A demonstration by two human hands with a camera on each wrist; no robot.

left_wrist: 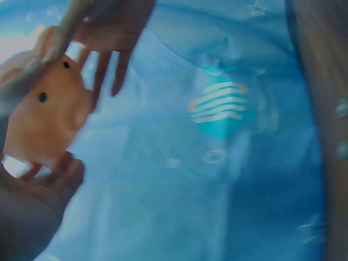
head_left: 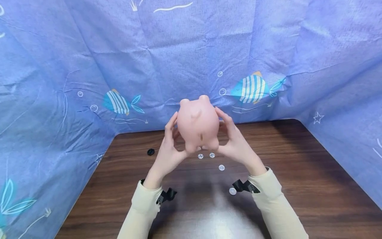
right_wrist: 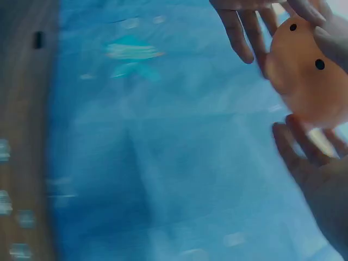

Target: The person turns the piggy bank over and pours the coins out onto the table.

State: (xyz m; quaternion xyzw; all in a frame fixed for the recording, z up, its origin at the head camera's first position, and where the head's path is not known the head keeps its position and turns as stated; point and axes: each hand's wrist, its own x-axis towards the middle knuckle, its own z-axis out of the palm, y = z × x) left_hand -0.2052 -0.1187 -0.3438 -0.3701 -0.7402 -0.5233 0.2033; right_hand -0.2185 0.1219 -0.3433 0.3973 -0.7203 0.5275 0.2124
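A pink piggy bank point(head_left: 198, 121) is held up above the table between both hands. Its curled tail and a small slit face the head camera, while both wrist views show two black eyes on its far side. My left hand point(head_left: 169, 151) grips the left flank, fingers curved around it and thumb low near the underside. On the opposite flank, my right hand point(head_left: 237, 144) holds it the same way. Several clear, coin-like discs point(head_left: 222, 167) lie on the table below and toward the right forearm.
A small black round cap point(head_left: 150, 151) lies left of the left hand on the dark wooden table point(head_left: 298, 172). Blue cloth point(head_left: 185, 49) printed with fish hangs behind the table and along its sides. Black straps point(head_left: 246, 186) dangle from both wrists.
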